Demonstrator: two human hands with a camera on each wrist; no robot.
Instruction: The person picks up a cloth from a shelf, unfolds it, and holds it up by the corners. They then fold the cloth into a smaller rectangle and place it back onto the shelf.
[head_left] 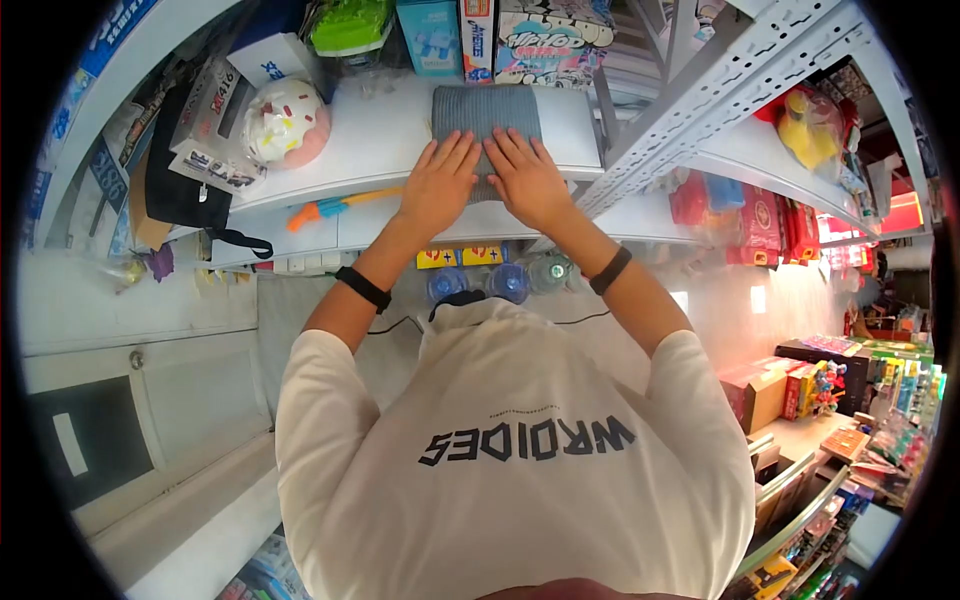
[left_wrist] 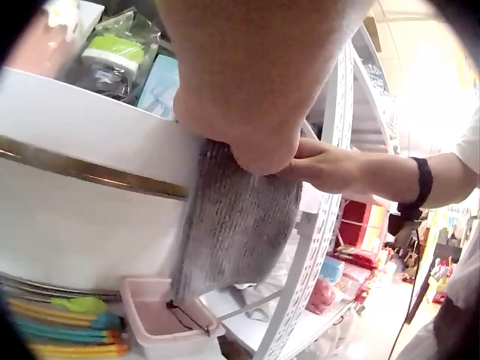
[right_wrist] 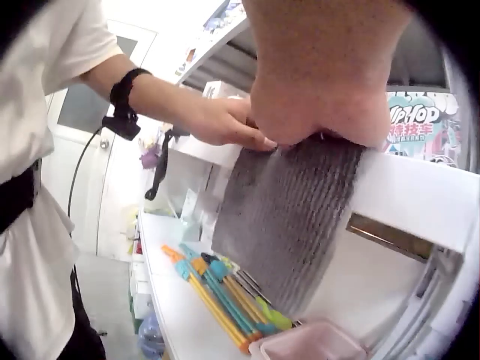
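Observation:
A grey ribbed cloth (head_left: 487,103) lies on a white shelf and drapes over its front edge. My left hand (head_left: 440,185) rests palm down on the cloth's left side, fingers extended; my right hand (head_left: 527,180) lies likewise on its right side, close beside the left without a clear grip. In the left wrist view the cloth (left_wrist: 236,225) hangs below the left hand (left_wrist: 262,150), whose fingers are hidden. The right wrist view shows the cloth (right_wrist: 289,217) hanging under the right hand (right_wrist: 322,120), with those fingers hidden too.
Behind the cloth stand boxes (head_left: 555,45) and a bagged green item (head_left: 350,30). A round ice-cream-like toy (head_left: 285,122) sits left. A perforated metal post (head_left: 690,95) rises at right. Below are orange-and-blue sticks (right_wrist: 217,296) and a pink bin (right_wrist: 311,343).

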